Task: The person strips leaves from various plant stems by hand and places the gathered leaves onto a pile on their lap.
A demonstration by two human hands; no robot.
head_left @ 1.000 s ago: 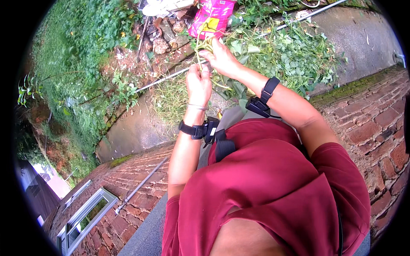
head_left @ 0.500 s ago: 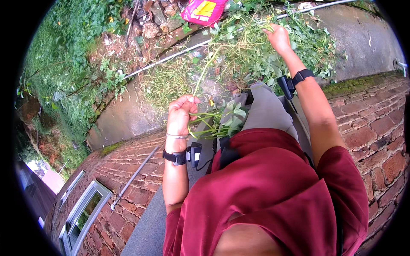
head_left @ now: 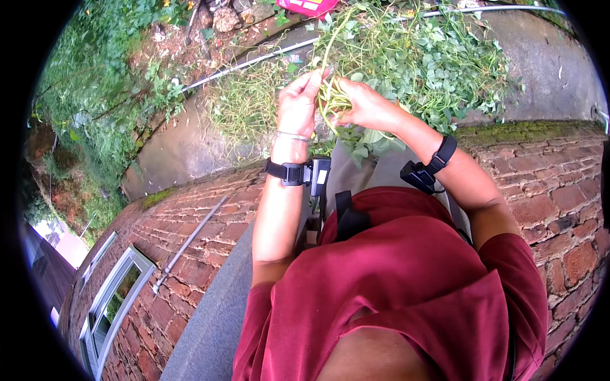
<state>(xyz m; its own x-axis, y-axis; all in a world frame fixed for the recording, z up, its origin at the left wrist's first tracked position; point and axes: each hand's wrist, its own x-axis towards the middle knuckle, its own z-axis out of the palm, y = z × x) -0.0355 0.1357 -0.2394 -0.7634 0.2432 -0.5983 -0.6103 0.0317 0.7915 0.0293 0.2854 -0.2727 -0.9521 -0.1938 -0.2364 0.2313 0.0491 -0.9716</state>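
Note:
Both hands meet in front of me above the pile of greens. My left hand (head_left: pixel 297 108) is closed, its thumb and fingers pinching a long pale green stem that runs upward past the fingertips. Beside it, my right hand (head_left: pixel 368 108) curls around a bundle of leafy stems (head_left: pixel 333 98). The bundle's cut-looking ends point toward the left hand, and leaves (head_left: pixel 363 141) hang beneath the right hand. The right fingertips are partly hidden behind the stems. Beyond the hands lies a heap of leafy vines (head_left: pixel 438 73).
Thin stripped-looking stems (head_left: pixel 244 117) lie left of the heap on the concrete (head_left: pixel 171 159). A white pipe (head_left: pixel 254 61) crosses behind, with a pink bag (head_left: pixel 309 6) past it. A brick wall (head_left: pixel 540 171) runs along my side. Dense plants grow at far left.
My right hand has come from the far right of the heap to beside my left hand. The left hand has moved up and right. The leafy stems that hung from it are now at the right hand.

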